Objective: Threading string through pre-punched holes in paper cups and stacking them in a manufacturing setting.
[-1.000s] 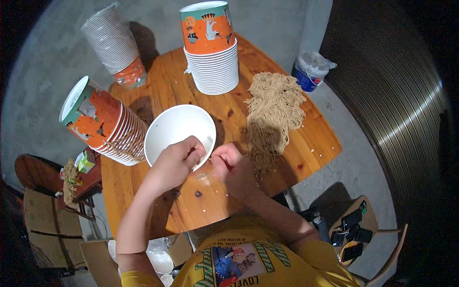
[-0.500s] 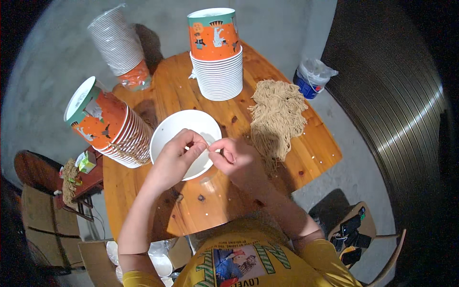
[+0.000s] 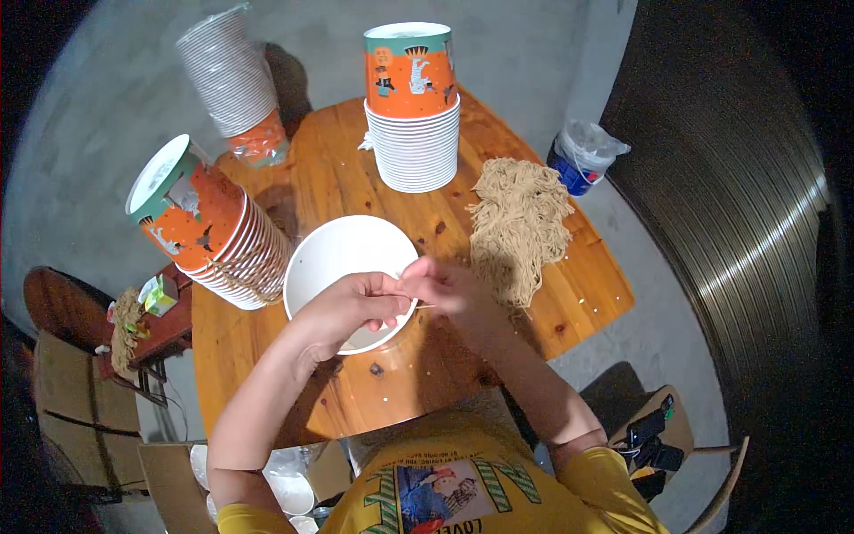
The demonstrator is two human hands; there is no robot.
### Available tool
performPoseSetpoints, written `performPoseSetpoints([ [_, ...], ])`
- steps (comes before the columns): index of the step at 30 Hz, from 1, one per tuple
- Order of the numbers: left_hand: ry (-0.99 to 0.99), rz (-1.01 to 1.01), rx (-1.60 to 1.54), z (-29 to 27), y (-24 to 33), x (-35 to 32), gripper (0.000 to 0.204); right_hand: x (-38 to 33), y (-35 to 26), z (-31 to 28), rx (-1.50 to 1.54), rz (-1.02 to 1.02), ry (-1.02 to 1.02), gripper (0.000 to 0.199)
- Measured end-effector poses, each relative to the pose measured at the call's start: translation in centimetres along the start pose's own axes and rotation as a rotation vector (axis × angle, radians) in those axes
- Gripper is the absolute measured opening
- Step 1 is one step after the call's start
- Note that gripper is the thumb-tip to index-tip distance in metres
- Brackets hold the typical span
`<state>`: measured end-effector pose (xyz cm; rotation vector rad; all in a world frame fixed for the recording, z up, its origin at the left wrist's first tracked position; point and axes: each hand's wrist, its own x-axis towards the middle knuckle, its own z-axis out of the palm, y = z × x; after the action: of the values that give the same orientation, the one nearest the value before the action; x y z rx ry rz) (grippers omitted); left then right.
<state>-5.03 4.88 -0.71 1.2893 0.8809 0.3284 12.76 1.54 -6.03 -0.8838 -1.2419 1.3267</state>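
Counter (image 3: 425,378): is showing glossy wood
White tub (image 3: 342,249): is looking smooth, papery
Tan yarn (image 3: 522,222): is looking matt, fibrous
Ribbed shutter (image 3: 721,222): is gleaming like metal

Right hand (image 3: 442,287) is blurred on my feed; fingertips don't resolve. They overlap the left hand (image 3: 356,301) fingertips, so I can't read the grip. A thin pale strand (image 3: 429,306) shows there, too fine for me to trace. Left hand hides part of the white bowl's (image 3: 325,245) near side. Specks (image 3: 385,399) on the tabletop (image 3: 338,160): too small to ID. Yellow shirt (image 3: 569,498) cut off at bottom edge. Left arm blocks part of the cardboard box (image 3: 169,472) contents. Dark items (image 3: 645,429) at lower right: can't identify.
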Motion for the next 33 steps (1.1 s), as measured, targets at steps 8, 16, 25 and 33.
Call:
performPoseSetpoints([
  [8,0.1,-0.029,-0.188,1.4,0.0,0.2,0.005,-0.5,-1.4,-0.2,0.117,0.168,-0.046,0.018],
  [16,0.139,0.088,-0.256,1.6,-0.3,0.5,0.006,0.6,-3.0,-2.3,0.018,0.066,-0.146,0.021],
  [25,0.107,0.158,-0.153,1.6,0.0,0.7,0.013,1.3,-7.6,-1.9,-0.16,0.075,-0.304,0.024],
  [33,0.103,0.108,-0.078,1.9,0.5,0.2,0.012,1.7,-5.5,-3.0,-0.125,0.124,-0.116,0.03],
])
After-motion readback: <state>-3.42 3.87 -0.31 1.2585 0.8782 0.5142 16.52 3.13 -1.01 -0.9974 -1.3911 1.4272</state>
